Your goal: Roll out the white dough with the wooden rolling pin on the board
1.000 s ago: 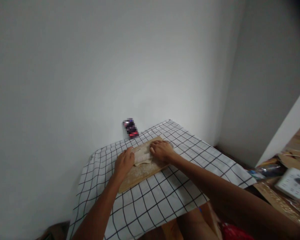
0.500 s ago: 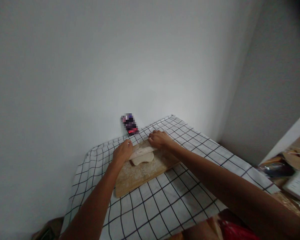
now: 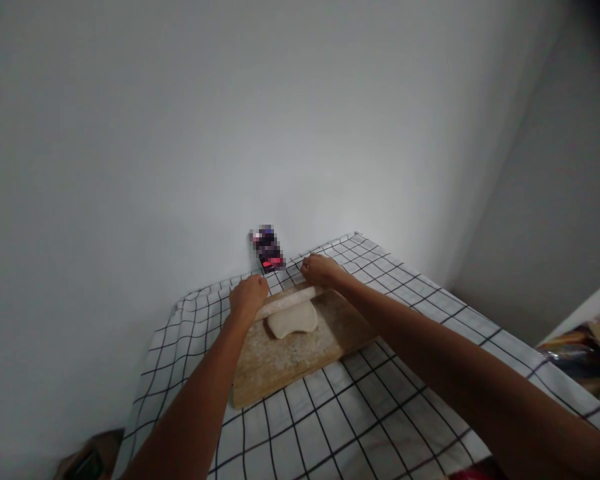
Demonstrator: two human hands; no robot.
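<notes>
A pale, floury rolling pin [image 3: 286, 302] spans the far part of a wooden board [image 3: 275, 370]. My left hand [image 3: 250, 295] is closed round its left end, and my right hand [image 3: 323, 270] is closed at its right end. Just on the near side of the pin lies a flattened piece of white dough [image 3: 294, 320], its near edge curved inward. Flour is smeared over the board's surface around the dough. The pin's ends are hidden by my fingers.
A checked cloth [image 3: 325, 427] covers the table under the board. Against the wall behind leans a phone [image 3: 269, 250] with a blurred screen. Boxes and packets [image 3: 580, 353] lie low at the right, and a brown box [image 3: 93, 457] shows at lower left.
Both hands have pushed the rolling pin away from me toward the board's far edge, uncovering more of the dough. The view has shifted slightly.
</notes>
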